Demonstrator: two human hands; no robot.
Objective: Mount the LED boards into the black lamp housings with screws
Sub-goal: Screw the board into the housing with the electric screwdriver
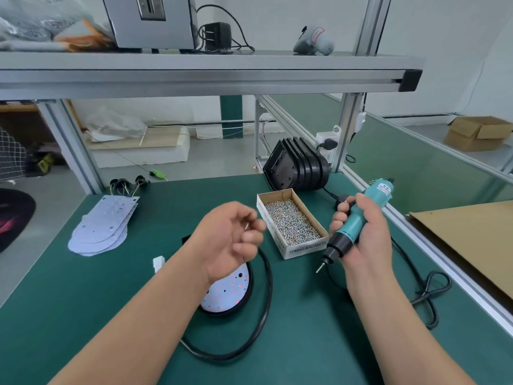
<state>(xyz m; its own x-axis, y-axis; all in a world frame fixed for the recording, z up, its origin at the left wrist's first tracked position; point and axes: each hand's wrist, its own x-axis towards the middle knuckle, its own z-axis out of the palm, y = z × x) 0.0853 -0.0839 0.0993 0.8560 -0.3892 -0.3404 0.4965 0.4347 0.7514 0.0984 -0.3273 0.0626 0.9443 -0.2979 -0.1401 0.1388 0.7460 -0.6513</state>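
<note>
LED board [230,293] sits in its black housing [251,284] at about 6 o'clock on the green bench [111,315], half hidden under the left wrist; red-marked spots and open holes show on the white face. Left hand [230,240] hovers above it, fingers curled in, thumb and forefinger pinching a small bright sliver that reads as a screw [246,225], though it is blurred. Right hand [366,240] is wrapped fully round the teal electric screwdriver [350,229] at 3 o'clock, bit [319,269] angled down toward 7 o'clock. Screw box [305,247] lies between the hands, near 1 o'clock of the housing. Risks, as judged: the screw is small and loosely pinched, so it could drop and be lost. The board does not look fastened yet and could turn under the bit, throwing the holes out of line. The black cable [269,290] loops close round the housing's 3 o'clock side, so a snag could drag it. A tilted bit could skid across the LEDs.
</note>
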